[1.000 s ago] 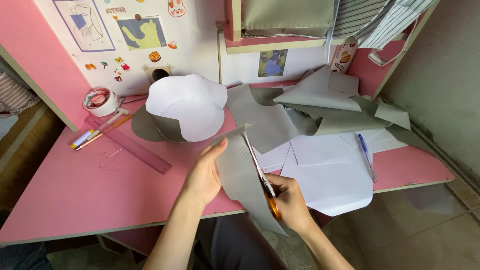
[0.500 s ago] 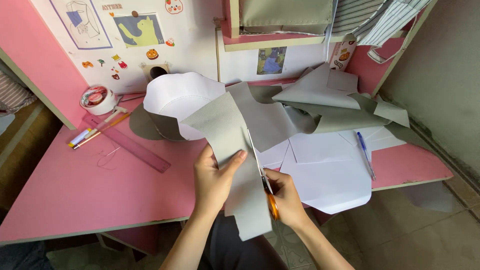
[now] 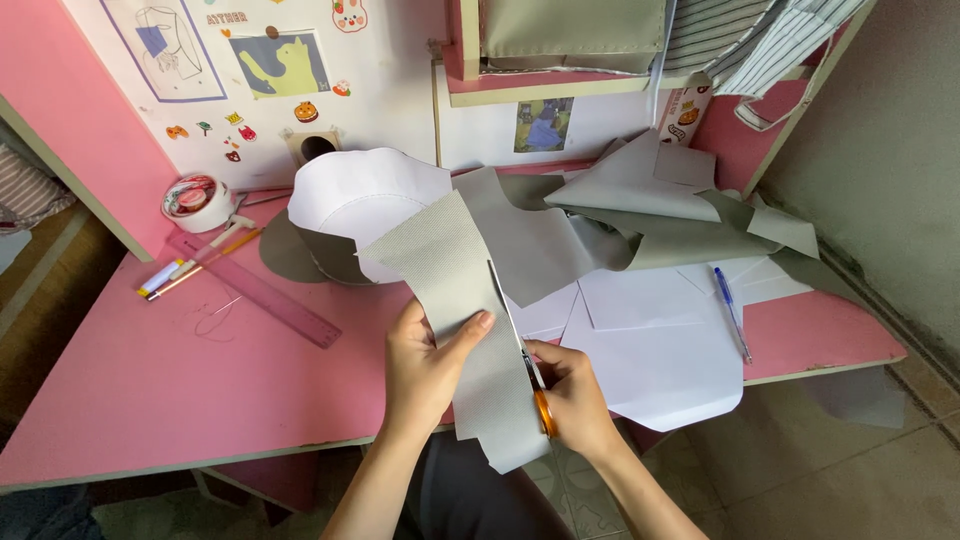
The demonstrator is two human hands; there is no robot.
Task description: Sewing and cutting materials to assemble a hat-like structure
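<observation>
Pink desk [image 3: 150,400] under a white wall panel with stickers and drawings; that is your work surface, seen from above.

Your left hand [image 3: 425,365] pinches the grey fabric strip [image 3: 450,290] at lower centre of the frame, thumb on top and fingers beneath, holding it taut and lifted off the desk. Your right hand [image 3: 575,400] is closed around the orange-handled scissors [image 3: 528,375], blades running up along the strip's right edge. Judged step: a lengthwise cut along that edge, partly done, with the blades about midway up the strip. The next move would call for steady tension from the left hand and the blades kept on the edge line; any marked line is too faint to tell.

Materials: the strip is matte, with a fine woven or dimpled texture, stiff enough to hold a bend, with a notched lower end hanging past the desk edge. Just behind it stands a curved white card form [image 3: 365,195] with a grey base. More grey offcuts [image 3: 650,215] lie folded at upper right of centre, over flat white paper sheets [image 3: 660,360]. A blue pen [image 3: 732,310] lies on the sheets at right. At left: a pink ruler [image 3: 255,290], pencils and markers [image 3: 190,265], and a tape roll [image 3: 195,200].
</observation>
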